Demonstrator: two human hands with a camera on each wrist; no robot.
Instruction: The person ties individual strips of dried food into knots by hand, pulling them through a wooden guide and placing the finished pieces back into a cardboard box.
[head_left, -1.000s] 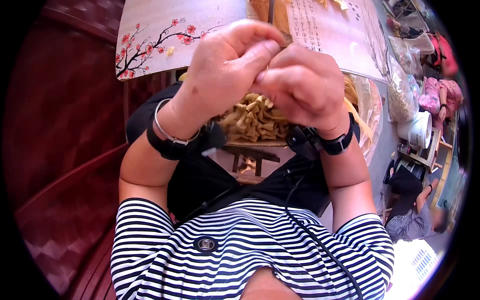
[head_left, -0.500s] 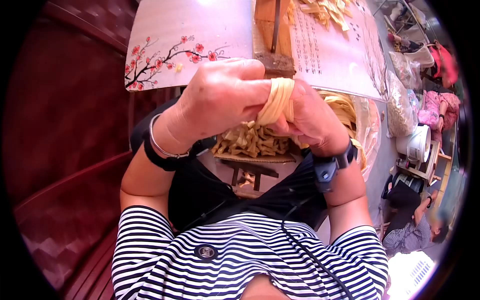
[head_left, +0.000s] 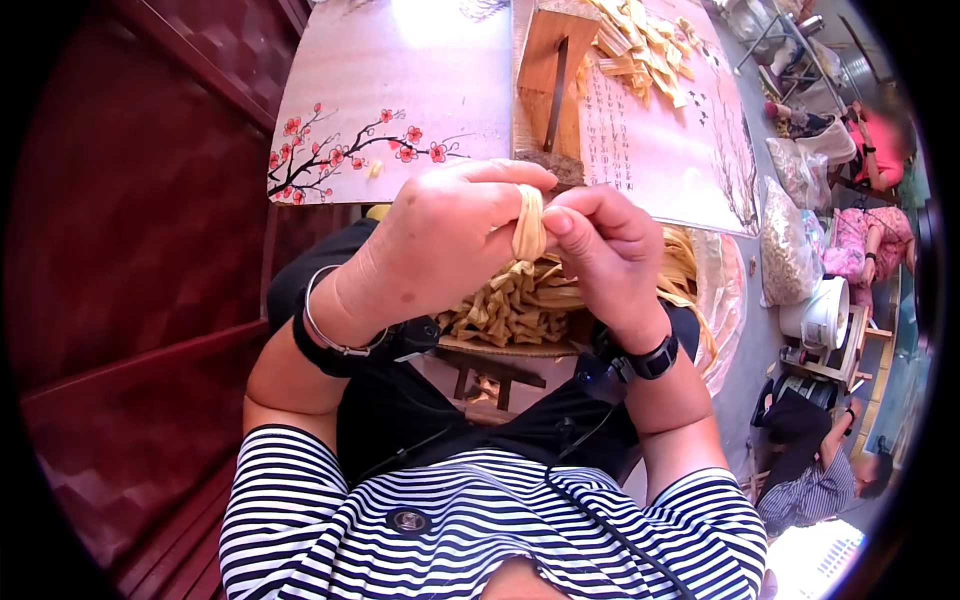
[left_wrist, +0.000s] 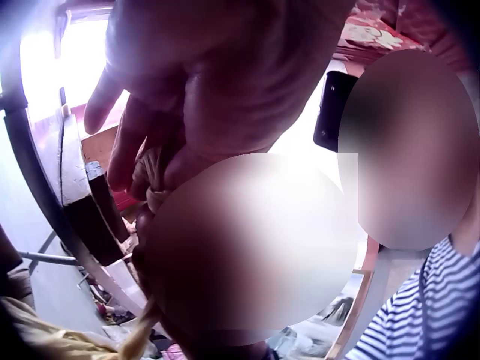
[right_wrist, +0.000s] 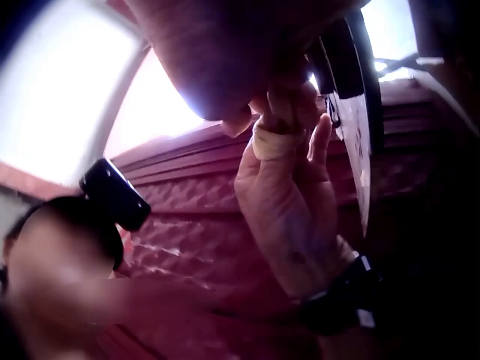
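A pale yellow strip, which looks like tofu skin [head_left: 529,225], is looped round a finger of my left hand [head_left: 430,240]. That hand grips it, with the back of the hand toward the head camera. Close beside it, my right hand [head_left: 617,265] pinches at the strip with thumb and forefinger. The right wrist view shows the tofu skin loop [right_wrist: 274,142] round the left finger. Beneath both hands lies a heap of small knotted pieces [head_left: 510,312] on a cardboard-like board. Long yellow strips [head_left: 678,262] hang beside my right wrist.
Ahead is a table with a blossom-painted top [head_left: 370,90], bearing a wooden block with a dark blade [head_left: 553,100] and a pile of cut strips [head_left: 640,55]. A plastic bag [head_left: 722,290] is at right. Beyond are a white bucket [head_left: 820,312] and other people. A red wall [head_left: 130,220] is left.
The hands were close together, hiding the strip; then it showed as a wide band round the left fingers. Now it is a narrower loop, and the right hand has turned, its thumb visible.
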